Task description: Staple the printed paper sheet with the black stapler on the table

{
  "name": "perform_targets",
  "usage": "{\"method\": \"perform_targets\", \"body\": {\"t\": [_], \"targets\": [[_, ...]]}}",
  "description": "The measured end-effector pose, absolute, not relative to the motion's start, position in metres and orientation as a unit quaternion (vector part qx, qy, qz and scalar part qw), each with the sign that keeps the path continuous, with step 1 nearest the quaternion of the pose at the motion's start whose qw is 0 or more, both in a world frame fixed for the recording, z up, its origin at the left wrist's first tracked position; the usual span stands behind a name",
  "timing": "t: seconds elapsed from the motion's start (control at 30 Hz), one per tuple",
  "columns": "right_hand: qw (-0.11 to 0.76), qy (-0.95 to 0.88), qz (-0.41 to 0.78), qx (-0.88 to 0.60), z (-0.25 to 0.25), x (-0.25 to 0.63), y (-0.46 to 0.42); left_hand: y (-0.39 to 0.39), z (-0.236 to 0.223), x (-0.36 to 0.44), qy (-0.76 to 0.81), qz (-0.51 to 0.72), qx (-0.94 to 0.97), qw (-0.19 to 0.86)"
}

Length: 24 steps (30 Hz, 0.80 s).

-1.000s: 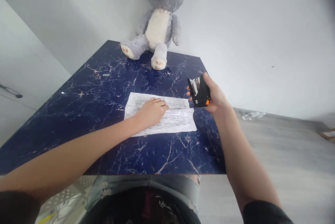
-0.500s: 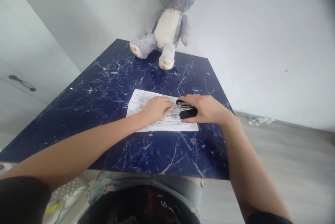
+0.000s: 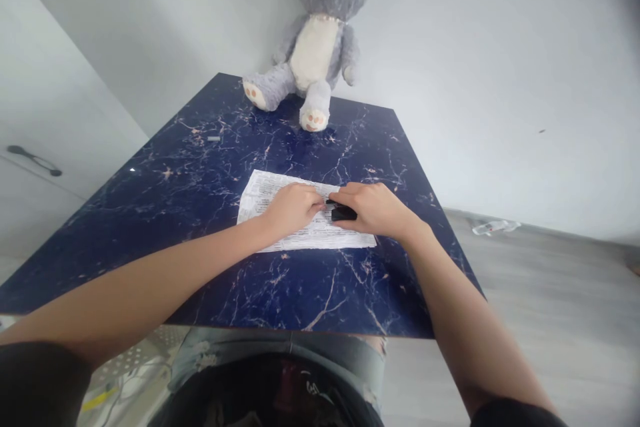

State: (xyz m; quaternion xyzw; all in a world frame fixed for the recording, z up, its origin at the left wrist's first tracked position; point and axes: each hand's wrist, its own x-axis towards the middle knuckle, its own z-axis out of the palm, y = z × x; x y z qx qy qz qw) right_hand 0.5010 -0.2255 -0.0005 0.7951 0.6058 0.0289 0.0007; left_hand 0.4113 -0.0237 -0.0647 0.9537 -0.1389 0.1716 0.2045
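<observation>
A black stapler (image 3: 344, 214) is in my right hand (image 3: 375, 208), fingers on its upper side and thumb along the lower. Its nose points left, at the fingertips of my left hand. Much of the stapler's body is covered by the right hand. My left hand (image 3: 295, 207) rests over the creased printed paper (image 3: 267, 190), its fingers curled and thumb drawn in as it grips the sheet. What lies under those fingers is hidden. The paper lies slightly askew on the dark blue marbled table (image 3: 210, 187), beneath both hands.
At the table's back edge sits a large grey plush toy (image 3: 315, 54) against the wall. A small grey strip (image 3: 213, 138) lies at the back left of the table. To the left is a white cabinet with a dark handle (image 3: 35, 160). Clear plastic wrapping (image 3: 495, 227) lies on the floor at right.
My right hand has moved left with the stapler, bringing its nose up to the left fingertips. The gap between the stapler's arms looks smaller. My left hand stays on the paper.
</observation>
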Motion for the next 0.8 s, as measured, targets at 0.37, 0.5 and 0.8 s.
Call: {"method": "perform_targets", "body": {"t": [0.37,0.5,0.8], "targets": [[-0.056,0.615,-0.014,0.786,0.006,0.519,-0.239,-0.02,-0.065,0.412,-0.124,0.185,0.956,0.193],[-0.082,0.603,-0.024,0.793,0.01,0.53,-0.247,-0.02,-0.067,0.413,-0.122,0.172,0.959,0.187],[-0.196,0.324,-0.021,0.925,-0.011,0.554,-0.251,-0.022,-0.064,0.41,-0.185,0.177,0.951,0.174]]}}
